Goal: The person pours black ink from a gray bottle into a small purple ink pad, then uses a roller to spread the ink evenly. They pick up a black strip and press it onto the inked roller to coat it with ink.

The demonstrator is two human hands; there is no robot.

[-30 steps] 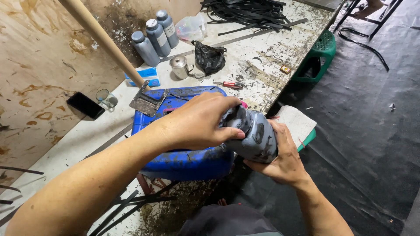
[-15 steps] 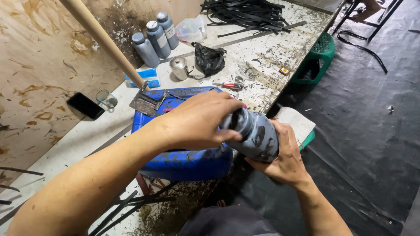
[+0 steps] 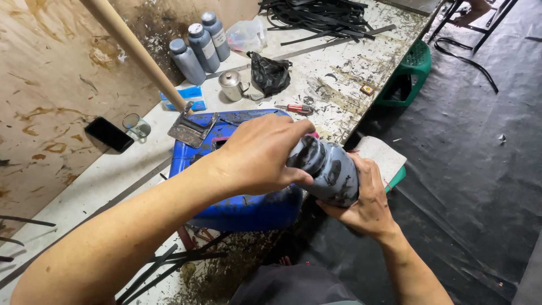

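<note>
**Holding the stained grey bottle while the top was gripped**

Your left hand (image 3: 265, 155) was closed over the top end of the grey bottle (image 3: 330, 172), with the fingers wrapped fully around it, so the cap itself was hidden and I cannot tell if it was loose or tight. Your right hand (image 3: 367, 203) was cupped under the body of the bottle and closed firmly on it, thumb along the side. The bottle was tilted, held in the air just past the front edge of the workbench (image 3: 339, 85), beside the blue plastic tub (image 3: 243, 209) and above the dark floor.

The bottle was smeared with black, so it probably was slippery. In my judgement it was good that you kept the lower hand low and tight on the body, and let only the upper hand do the turning. Keeping the top pointed more upward, and over the tub, would have limited any spill.

Three similar grey bottles (image 3: 200, 48) stood at the far side of the workbench, near a small metal cup (image 3: 230, 86).
</note>
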